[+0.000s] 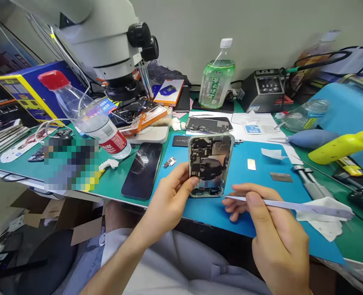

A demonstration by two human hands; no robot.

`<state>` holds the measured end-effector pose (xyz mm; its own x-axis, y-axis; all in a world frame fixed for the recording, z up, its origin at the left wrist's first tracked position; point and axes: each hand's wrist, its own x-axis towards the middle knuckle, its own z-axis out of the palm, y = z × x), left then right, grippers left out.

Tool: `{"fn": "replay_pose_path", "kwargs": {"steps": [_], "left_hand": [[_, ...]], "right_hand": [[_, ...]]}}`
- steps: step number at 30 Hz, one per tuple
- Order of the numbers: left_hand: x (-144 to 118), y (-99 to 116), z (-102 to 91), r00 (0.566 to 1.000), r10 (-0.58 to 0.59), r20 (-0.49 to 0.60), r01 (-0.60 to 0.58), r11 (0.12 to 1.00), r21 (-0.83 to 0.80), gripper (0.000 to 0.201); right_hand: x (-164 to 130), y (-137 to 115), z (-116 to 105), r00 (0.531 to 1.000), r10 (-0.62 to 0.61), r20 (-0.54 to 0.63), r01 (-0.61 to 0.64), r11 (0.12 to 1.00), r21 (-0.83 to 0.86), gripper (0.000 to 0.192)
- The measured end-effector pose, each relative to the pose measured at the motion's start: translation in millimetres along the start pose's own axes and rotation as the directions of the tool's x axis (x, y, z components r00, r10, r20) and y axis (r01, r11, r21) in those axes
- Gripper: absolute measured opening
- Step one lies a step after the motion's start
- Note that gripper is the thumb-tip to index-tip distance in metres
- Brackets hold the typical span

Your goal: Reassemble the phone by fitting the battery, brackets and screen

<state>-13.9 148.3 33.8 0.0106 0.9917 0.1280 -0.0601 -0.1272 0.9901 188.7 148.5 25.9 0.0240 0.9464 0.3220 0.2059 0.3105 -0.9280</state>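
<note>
My left hand (172, 194) grips an opened phone housing (212, 164) by its lower left edge and holds it tilted up above the blue mat (212, 217). Its inner parts face me. In my right hand (273, 229) is a pair of tweezers (279, 204), pinched between thumb and fingers. The tips are at the housing's lower right corner; whether they touch it I cannot tell. Behind the housing lies a detached phone screen (207, 124). A small circuit board piece (170, 162) rests on the mat to its left, and a small metal plate (251, 164) to its right.
A dark phone (142, 170) lies left of the mat. Beyond it, a red-capped bottle (107, 133) leans near the microscope (107, 41). At the back stand a green-labelled bottle (217, 78) and a black soldering station (263, 90). White tissue (324, 223) and a blue blower (312, 138) are on the right.
</note>
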Motion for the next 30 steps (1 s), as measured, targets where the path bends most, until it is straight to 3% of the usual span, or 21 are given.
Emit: {"fn": "replay_pose_path", "kwargs": {"steps": [6,13,30], "left_hand": [[5.1,-1.3,-1.1,0.999,-0.046,-0.021,0.046,0.999,-0.028,0.031],[5.8,0.4,-0.1,0.997,-0.080,-0.025,0.078,0.995,-0.055,0.029],[-0.6,0.1,-0.5,0.999,-0.026,-0.023,0.025,0.999,-0.029,0.029]], "right_hand": [[-7.7,3.8,2.6,0.986,0.115,-0.120,-0.104,0.990,0.096,0.028],[-9.7,4.1,-2.0,0.996,0.084,0.027,-0.085,0.996,0.026,0.028],[-1.9,-3.0,3.5,0.998,-0.020,0.064,0.033,0.977,-0.212,0.033]]}}
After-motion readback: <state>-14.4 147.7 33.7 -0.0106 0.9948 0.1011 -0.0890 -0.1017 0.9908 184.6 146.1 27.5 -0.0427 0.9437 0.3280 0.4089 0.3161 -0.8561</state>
